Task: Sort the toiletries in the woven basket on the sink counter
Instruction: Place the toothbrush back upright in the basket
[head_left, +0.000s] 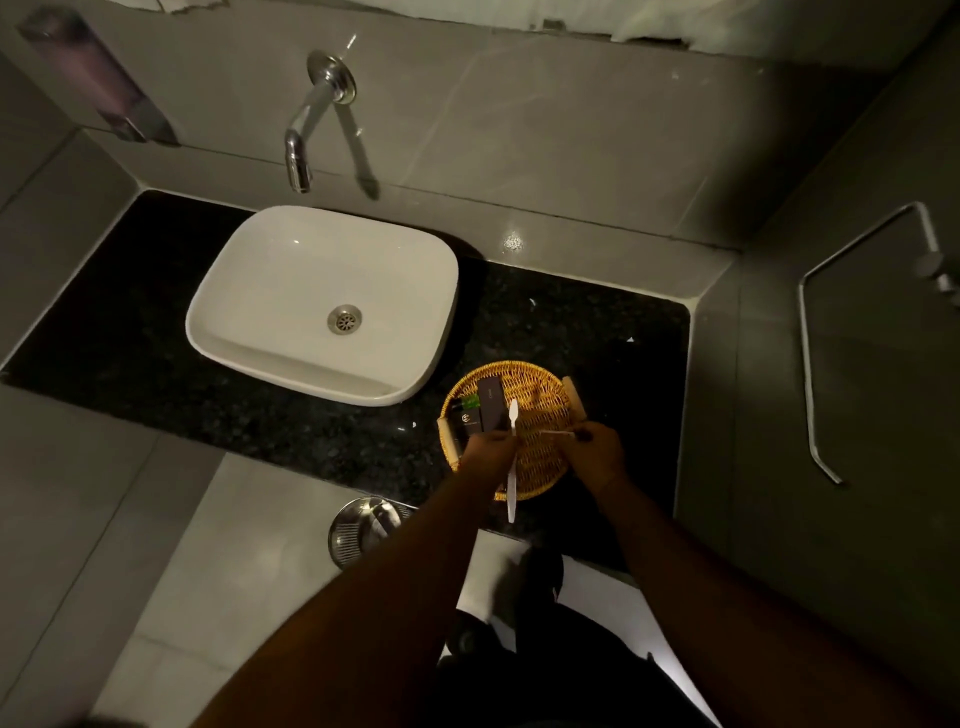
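A round woven basket with two wooden handles sits on the black counter, right of the sink. Inside, at its left, lie a tall dark box, a smaller dark box and a small green item. My left hand hovers over the basket's near left part, shut on a white toothbrush whose head points away from me. My right hand is over the basket's near right edge, pinching a thin pale stick, too small to identify.
A white vessel sink stands on the counter's left half under a chrome wall tap. A soap dispenser hangs on the left wall, a metal towel rail on the right wall. A steel bin stands on the floor below the counter.
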